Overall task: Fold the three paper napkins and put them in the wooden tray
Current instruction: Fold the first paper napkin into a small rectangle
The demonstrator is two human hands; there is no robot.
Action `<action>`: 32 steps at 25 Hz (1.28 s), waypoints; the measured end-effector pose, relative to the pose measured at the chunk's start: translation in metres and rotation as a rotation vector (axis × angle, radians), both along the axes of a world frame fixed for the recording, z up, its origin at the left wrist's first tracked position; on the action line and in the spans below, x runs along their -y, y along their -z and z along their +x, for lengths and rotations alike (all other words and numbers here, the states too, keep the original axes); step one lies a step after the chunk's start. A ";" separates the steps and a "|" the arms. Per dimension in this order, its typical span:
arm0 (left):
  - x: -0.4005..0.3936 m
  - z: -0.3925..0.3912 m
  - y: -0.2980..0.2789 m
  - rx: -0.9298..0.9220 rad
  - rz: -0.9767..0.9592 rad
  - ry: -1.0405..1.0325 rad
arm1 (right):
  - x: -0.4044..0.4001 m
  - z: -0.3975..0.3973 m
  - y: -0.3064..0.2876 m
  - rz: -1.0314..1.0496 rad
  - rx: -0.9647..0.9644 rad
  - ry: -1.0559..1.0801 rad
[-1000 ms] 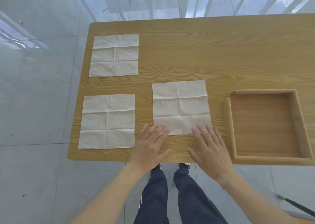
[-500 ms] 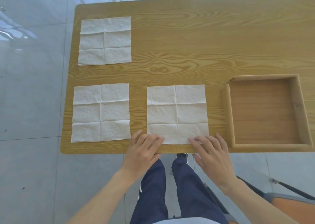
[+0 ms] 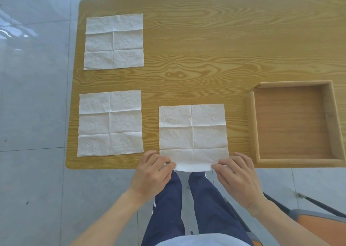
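so far nothing folded. left hand [image 3: 152,172] and right hand [image 3: 236,172] pinch the 6 o'clock napkin's [image 3: 192,133] near corners. tray [image 3: 251,126] at 3 o'clock holds none; all three remain.

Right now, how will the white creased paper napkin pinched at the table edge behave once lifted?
The white creased paper napkin likely droops: its near edge already curls over the wooden table. Probably light and tearable, bending along its creases.

A broad bare stretch of worktop [image 3: 215,45] lies open beyond the wooden tray [image 3: 251,126], whose raised walls block low sideways passage at the right. Two flat napkins, the far-left napkin [image 3: 114,41] and near-left napkin [image 3: 110,123], cover the left side, with narrow bare lanes between.
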State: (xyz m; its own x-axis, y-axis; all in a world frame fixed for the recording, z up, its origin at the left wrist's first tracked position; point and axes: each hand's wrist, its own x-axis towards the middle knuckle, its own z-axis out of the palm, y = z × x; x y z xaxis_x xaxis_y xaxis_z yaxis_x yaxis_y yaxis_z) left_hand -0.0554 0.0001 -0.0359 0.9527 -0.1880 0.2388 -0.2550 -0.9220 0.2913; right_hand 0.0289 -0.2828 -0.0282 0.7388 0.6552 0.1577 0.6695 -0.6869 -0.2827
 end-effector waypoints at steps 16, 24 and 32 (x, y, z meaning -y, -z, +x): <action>-0.029 0.056 -0.030 -0.028 -0.246 -0.276 | -0.033 0.058 -0.039 0.205 -0.322 0.225; -0.041 0.084 -0.025 -0.228 -0.349 -0.403 | -0.055 0.091 -0.037 0.137 -0.448 0.286; -0.042 0.098 -0.024 -0.279 -0.232 -0.480 | -0.061 0.094 -0.029 -0.004 -0.375 0.328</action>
